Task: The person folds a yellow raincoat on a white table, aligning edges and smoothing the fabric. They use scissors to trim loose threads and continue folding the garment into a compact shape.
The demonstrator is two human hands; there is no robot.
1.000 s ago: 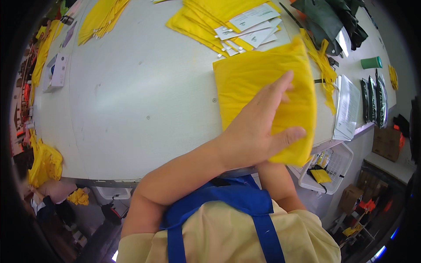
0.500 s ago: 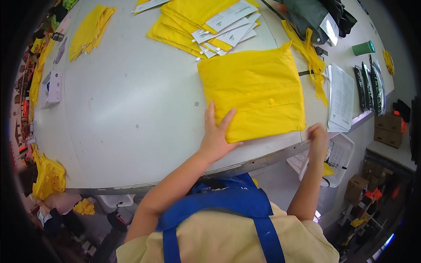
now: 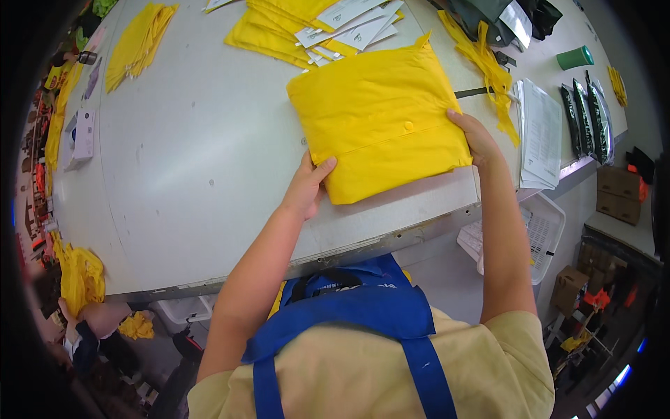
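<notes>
A plump yellow fabric pouch (image 3: 384, 91) with a flap and a round yellow snap button lies tilted a little over the table's near half. My left hand (image 3: 307, 183) grips its lower left edge, thumb on top and the other fingers mostly hidden beneath. On the opposite side, my right hand (image 3: 478, 138) holds the right edge with the thumb on the upper face. Just beyond the pouch, several flat yellow pieces (image 3: 269, 38) are stacked with white printed cards (image 3: 363, 31) on them.
The white table (image 3: 174, 209) ends close to my apron. Yellow strips (image 3: 488, 66), a paper stack (image 3: 541, 133), a green cylinder (image 3: 575, 58) and dark plastic packets (image 3: 583, 119) lie to the right. A white basket (image 3: 544, 234) stands below. Another person's hand (image 3: 68, 311) shows lower left.
My right hand has come up from the table's edge onto the pouch's right side. My left hand has shifted from its top to its left edge. The pouch has moved away and left, slightly turned.
</notes>
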